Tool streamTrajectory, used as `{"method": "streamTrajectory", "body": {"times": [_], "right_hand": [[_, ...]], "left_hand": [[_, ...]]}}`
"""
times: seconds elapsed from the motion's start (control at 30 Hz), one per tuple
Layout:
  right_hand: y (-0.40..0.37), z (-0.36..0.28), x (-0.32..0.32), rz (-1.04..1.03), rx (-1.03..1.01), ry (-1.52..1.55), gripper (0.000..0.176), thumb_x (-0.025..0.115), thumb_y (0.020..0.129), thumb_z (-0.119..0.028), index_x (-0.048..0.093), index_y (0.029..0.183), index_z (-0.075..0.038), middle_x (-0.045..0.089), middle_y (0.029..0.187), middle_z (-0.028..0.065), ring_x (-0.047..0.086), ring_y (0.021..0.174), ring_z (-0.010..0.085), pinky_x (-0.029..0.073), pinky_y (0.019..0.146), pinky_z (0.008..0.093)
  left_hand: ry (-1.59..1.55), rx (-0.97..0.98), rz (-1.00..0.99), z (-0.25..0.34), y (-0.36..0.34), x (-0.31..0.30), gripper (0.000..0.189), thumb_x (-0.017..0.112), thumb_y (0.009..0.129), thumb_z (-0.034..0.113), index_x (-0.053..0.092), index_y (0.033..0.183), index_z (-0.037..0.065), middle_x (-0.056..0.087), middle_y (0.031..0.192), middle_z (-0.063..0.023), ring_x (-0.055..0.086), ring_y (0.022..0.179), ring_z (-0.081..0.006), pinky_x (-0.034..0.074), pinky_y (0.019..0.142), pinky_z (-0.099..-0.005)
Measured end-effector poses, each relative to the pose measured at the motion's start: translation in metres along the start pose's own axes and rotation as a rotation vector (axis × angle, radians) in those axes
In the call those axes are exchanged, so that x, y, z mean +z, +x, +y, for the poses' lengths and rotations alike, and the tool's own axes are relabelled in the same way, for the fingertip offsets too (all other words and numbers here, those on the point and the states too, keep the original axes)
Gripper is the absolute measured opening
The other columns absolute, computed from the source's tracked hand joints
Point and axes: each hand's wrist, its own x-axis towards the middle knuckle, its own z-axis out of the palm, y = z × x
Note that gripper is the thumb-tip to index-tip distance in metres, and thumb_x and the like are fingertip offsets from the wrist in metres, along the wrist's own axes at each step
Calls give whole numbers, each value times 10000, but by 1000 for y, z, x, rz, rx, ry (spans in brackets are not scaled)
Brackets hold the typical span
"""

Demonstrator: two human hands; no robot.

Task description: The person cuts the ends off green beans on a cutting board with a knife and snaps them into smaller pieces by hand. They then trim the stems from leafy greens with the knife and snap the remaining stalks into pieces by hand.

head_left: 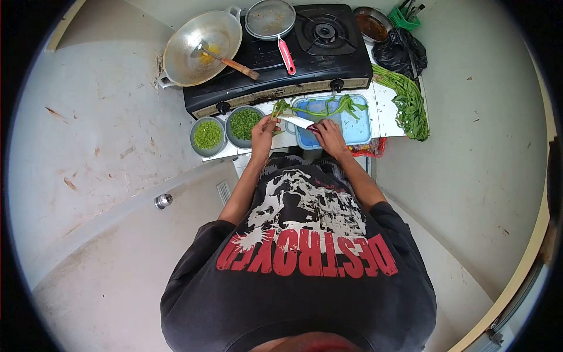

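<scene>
Two round metal bowls stood side by side on the white surface (381, 117) in front of the stove (328, 35). The left bowl (207, 135) held finely chopped pale green pieces and the right bowl (244, 123) a darker green chop. Just beside the right bowl, the left hand (264, 132) was closed around one end of a bunch of green stems (346, 105), which stretched to the right across the blue cutting board (359, 130). The right hand (329, 136) gripped the knife (295, 121), whose pale blade pointed left toward the left hand, at the board's left edge. On the black stove behind, a wok (187, 41) held a wooden-handled spatula (231, 61) and a little yellow residue. A shallow metal pan (270, 19) with a red handle sat next to it, beside the bare burner. Right of the stove were a small dish of brown liquid (372, 24), a green basket (404, 17) and a black plastic bag (400, 51). A heap of long green beans (410, 102) ran down the right side, near the board. A red packet (366, 149) showed at the board's near edge.
</scene>
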Motion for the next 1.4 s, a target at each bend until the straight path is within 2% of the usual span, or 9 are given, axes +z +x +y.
{"method": "streamTrajectory", "body": {"times": [0.27, 0.4, 0.5, 0.73, 0.87, 0.97, 1.1, 1.2, 1.4], "right_hand": [[17, 8, -6, -85, -83, -9, 329, 697, 895, -293, 648, 1135, -73, 576, 1106, 107, 548, 1080, 281, 407, 869, 425], [41, 18, -17, 23, -64, -102, 349, 702, 872, -264, 631, 1164, -86, 576, 1109, 76, 537, 1078, 266, 383, 871, 454], [55, 35, -21, -68, -119, -181, 267, 659, 899, -223, 644, 1140, -107, 586, 1084, 73, 546, 1072, 271, 383, 871, 457], [100, 34, -16, -92, -251, -254, 223, 640, 883, -149, 665, 1104, -122, 589, 1086, 50, 553, 1059, 245, 370, 872, 452], [96, 27, -8, -86, -134, -239, 252, 646, 875, -151, 658, 1124, -114, 586, 1109, 54, 549, 1085, 253, 374, 883, 448], [88, 6, -26, 46, -39, 106, 314, 674, 854, -170, 647, 1161, -113, 578, 1124, 59, 539, 1119, 276, 372, 910, 476], [79, -28, -83, 74, 232, 741, 217, 658, 953, -184, 663, 1145, -82, 673, 1092, 86, 655, 973, 221, 483, 785, 367], [66, -31, -113, 52, 201, 896, 225, 622, 1011, -191, 623, 1193, -58, 716, 1052, 59, 642, 962, 123, 493, 804, 289], [35, -39, -170, 135, 253, 1234, 241, 628, 1015, -173, 623, 1186, -3, 707, 1046, 65, 646, 928, 112, 503, 821, 264]], "left_hand": [[-15, 9, 120, 13, -13, 16, 211, 596, 1010, 228, 696, 1129, 86, 680, 998, 36, 600, 859, -62, 420, 624, -216], [-44, 43, 186, 19, -19, 21, 230, 608, 1003, 249, 696, 1152, 99, 691, 1012, 37, 601, 854, -59, 374, 596, -202], [-60, 34, 248, 26, -25, 28, 264, 573, 1019, 165, 671, 1205, 4, 679, 1011, -23, 588, 845, -106, 493, 804, -253], [-141, 64, 279, 14, -27, 34, 233, 599, 1016, 214, 681, 1171, 61, 690, 1046, 1, 588, 864, -73, 460, 733, -214], [-236, 12, 193, 21, -31, 46, 215, 564, 1031, 173, 646, 1173, 35, 686, 1090, -49, 586, 870, -99, 519, 844, -281], [-372, -34, 129, 32, -32, 60, 206, 555, 1036, 168, 629, 1179, 38, 689, 1106, -59, 598, 882, -108, 521, 875, -282], [-404, -18, 37, 42, -31, 81, 216, 538, 1050, 178, 597, 1198, 31, 689, 1185, -115, 631, 960, -125, 529, 924, -311], [-408, -20, -12, 51, -29, 103, 231, 526, 1059, 192, 564, 1216, 27, 680, 1232, -143, 644, 1013, -142, 520, 945, -322], [-394, -1, -96, 72, -34, 160, 213, 507, 1066, 190, 544, 1227, 56, 665, 1280, -110, 617, 1150, -153, 464, 1007, -338]]}}
